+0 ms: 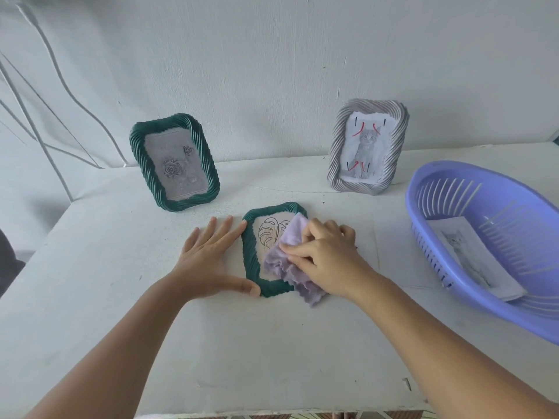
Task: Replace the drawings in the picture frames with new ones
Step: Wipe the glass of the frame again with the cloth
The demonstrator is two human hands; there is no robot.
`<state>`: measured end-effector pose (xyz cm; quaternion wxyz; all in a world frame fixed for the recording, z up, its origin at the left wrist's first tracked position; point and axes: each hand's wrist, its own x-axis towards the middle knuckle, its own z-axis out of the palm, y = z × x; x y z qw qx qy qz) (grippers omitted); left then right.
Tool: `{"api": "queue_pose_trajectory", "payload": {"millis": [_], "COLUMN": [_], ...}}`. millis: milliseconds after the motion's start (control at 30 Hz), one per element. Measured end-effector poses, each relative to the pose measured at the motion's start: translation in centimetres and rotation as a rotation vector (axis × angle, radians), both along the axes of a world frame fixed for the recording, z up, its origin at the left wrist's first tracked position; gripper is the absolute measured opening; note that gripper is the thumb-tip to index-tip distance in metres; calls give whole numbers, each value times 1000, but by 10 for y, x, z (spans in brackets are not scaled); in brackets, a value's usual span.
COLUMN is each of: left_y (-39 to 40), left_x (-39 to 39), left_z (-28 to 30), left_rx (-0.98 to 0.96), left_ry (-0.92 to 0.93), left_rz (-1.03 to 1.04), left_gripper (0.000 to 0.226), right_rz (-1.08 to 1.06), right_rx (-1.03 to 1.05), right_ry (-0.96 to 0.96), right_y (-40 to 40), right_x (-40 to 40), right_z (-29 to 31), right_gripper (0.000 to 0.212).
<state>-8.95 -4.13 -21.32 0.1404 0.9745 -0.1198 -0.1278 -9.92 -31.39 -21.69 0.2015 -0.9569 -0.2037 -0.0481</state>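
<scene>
A green frame (252, 261) holding a leaf drawing (270, 231) lies flat on the white surface (211, 343). The left hand (208, 258), fingers straight, braces the frame's left edge. The right hand (325, 255) pinches a lilac cloth (287, 267) against the frame's right half.

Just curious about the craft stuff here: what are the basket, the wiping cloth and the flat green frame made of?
The basket looks like glossy lilac moulded plastic, with slotted walls. The cloth seems soft fleece or microfibre: it bunches and ruffles under the right hand. The flat green frame has a matt, twisted-rope relief; probably plastic or resin, though the picture leaves that open.
</scene>
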Motion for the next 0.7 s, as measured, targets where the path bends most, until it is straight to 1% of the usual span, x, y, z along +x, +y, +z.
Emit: {"api": "queue_pose_trajectory", "payload": {"millis": [67, 100, 200, 267, 367, 467, 567, 633, 700], "left_y": [0, 0, 0, 0, 0, 0, 0, 1, -1], "left_x": [0, 0, 1, 1, 1, 0, 1, 1, 0], "left_z": [-1, -1, 0, 0, 1, 1, 7, 16, 27], "left_rx": [-1, -2, -3, -2, 2, -3, -24, -95, -240], "left_ry": [-3, -2, 4, 4, 4, 14, 72, 130, 125], "left_rz": [-3, -3, 0, -3, -3, -4, -2, 25, 112], "left_gripper": [140, 140, 139, 139, 139, 139, 139, 141, 136], "right_rz": [59, 48, -78, -126, -46, 7, 14, -2, -61], "right_rx": [6, 0, -7, 0, 17, 28, 22, 60, 105], "right_ry": [9, 1, -23, 3, 21, 14, 40, 63, 47], "right_y": [-20, -28, -32, -19, -1, -2, -7, -9, -13], "right_x": [-7, -6, 11, 20, 18, 11, 10, 10, 11], "right_z": [1, 1, 4, 7, 2, -4, 0, 3, 3], "right_gripper": [28, 28, 28, 29, 29, 30, 38, 43, 49]}}
